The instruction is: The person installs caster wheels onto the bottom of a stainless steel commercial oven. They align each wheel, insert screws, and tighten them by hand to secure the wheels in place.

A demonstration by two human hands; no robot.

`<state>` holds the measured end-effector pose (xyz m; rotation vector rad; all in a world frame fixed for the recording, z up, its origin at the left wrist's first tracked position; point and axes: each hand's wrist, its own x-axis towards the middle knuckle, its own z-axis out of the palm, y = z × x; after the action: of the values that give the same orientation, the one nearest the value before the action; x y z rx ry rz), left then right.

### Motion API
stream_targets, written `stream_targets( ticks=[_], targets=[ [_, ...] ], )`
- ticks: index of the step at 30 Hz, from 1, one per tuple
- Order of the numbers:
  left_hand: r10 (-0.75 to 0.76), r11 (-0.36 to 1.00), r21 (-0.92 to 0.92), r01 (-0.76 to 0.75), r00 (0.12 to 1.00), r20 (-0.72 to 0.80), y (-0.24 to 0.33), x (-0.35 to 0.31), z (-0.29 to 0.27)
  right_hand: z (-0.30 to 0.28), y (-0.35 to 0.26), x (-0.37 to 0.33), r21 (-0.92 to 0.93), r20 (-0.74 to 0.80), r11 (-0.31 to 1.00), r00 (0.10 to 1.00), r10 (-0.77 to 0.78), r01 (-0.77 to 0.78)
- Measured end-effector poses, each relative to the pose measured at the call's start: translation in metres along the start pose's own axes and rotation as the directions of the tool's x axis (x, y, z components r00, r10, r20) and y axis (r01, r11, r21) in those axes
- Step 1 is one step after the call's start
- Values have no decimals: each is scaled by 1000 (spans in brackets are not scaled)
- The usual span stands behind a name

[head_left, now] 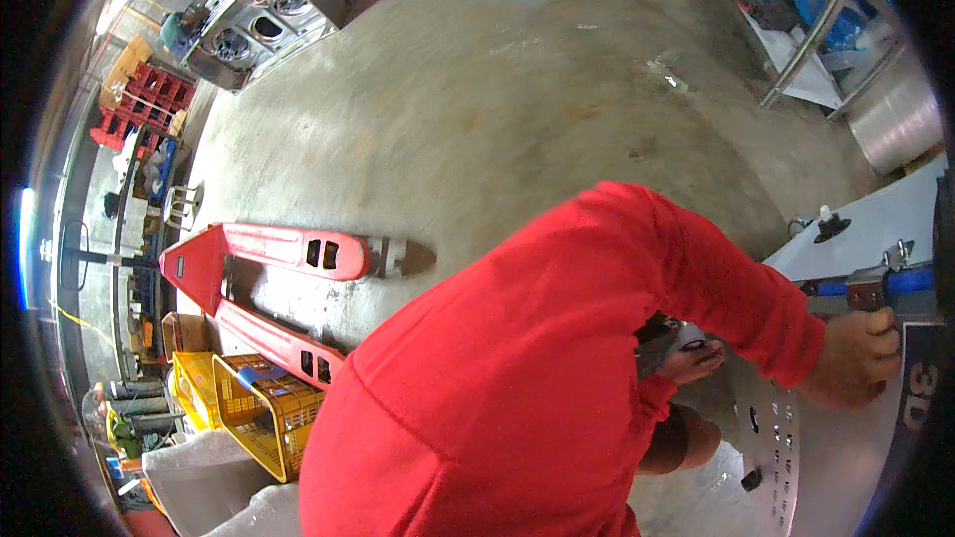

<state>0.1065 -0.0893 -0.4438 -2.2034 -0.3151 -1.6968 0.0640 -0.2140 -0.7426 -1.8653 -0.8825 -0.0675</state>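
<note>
My left hand (pixel 854 360), at the end of a long red sleeve, reaches far right with its fingers curled. It is up against a brown metal bracket (pixel 867 289) on a blue bar (pixel 907 280), beside a pale metal panel (pixel 846 443); what the fingers grip is hidden. Below that arm, my right hand (pixel 693 363) is partly covered by the sleeve. Its fingers are bent around a small dark thing with a shiny part (pixel 690 340), too small to name. A perforated metal strip (pixel 784 457) runs down the panel's near side.
A red pallet jack (pixel 288 249) stands on the concrete floor (pixel 477 119) to the left. Near it are yellow plastic crates (pixel 264 423). A steel machine (pixel 269 25) stands at the far left, and a metal shelf (pixel 796 70) at the far right.
</note>
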Motion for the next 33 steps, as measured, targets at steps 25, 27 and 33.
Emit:
stream_targets(
  ticks=[25,27,33],
  targets=[
    [-39,962,-264,69,992,117,-19,-5,-53,-13,-40,8,313,46,943,994,102,-111],
    [-68,963,-241,122,973,222,-15,1,-63,-32,-60,21,323,105,940,991,83,-113],
    [-59,981,-168,102,967,247,-17,14,-62,-148,-95,0,-163,409,979,894,182,-125]
  ],
)
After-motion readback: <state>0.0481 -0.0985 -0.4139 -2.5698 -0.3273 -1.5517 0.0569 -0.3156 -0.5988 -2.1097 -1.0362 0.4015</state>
